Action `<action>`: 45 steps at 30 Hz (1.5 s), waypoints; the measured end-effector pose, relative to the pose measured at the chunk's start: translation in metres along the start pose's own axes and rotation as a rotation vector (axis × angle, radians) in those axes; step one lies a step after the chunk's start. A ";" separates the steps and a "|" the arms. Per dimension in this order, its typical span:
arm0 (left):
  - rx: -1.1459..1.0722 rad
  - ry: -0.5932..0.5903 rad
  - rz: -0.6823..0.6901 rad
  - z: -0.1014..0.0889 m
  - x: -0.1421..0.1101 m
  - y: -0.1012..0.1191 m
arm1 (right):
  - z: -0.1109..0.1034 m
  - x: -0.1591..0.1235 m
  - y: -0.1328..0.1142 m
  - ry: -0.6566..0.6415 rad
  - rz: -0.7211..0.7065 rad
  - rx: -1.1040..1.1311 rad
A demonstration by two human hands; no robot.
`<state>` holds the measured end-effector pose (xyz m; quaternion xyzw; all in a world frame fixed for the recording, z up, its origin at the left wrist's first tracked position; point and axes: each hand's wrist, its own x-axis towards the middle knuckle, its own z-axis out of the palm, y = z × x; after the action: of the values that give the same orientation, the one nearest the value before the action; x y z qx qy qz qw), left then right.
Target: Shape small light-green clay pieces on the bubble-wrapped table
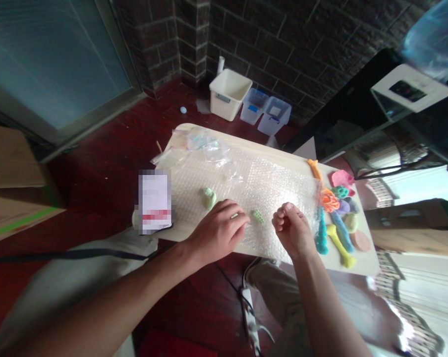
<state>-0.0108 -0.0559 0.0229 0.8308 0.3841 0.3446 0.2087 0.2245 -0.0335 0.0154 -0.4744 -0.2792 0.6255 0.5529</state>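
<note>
My left hand (222, 229) is over the bubble wrap (268, 181) at the table's near side, its fingers curled and pinched together. A small pale green bit, like modelling clay, shows between the fingers. My right hand (293, 228) is closed, thumb against the curled fingers; whatever is inside is hidden. Between the hands, on the wrap, lies a cluster of small green beads or balls (257, 216). A light green clay-like lump (209, 198) lies just beyond my left hand.
Coloured clay-like pieces line the table's right end: a yellow bone shape (341, 247), a teal strip (321, 233), an orange tangle (328, 200). Clear plastic bags (209, 146) lie at the far left. A blurred-out white item (155, 198) is at the left edge. Bins (229, 94) stand behind.
</note>
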 end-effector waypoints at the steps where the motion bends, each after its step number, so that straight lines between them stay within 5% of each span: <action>1: 0.002 -0.007 0.000 0.002 0.001 0.001 | -0.001 -0.001 -0.002 0.012 0.004 -0.023; 17: -0.003 -0.051 0.031 0.019 0.004 0.007 | -0.029 -0.013 -0.006 0.070 -0.016 -0.059; 45: 0.009 -0.069 0.007 0.017 0.001 0.004 | -0.016 -0.005 0.009 0.008 0.032 -0.183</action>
<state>0.0035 -0.0590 0.0141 0.8443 0.3755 0.3148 0.2169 0.2343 -0.0434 0.0029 -0.5298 -0.3256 0.6041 0.4984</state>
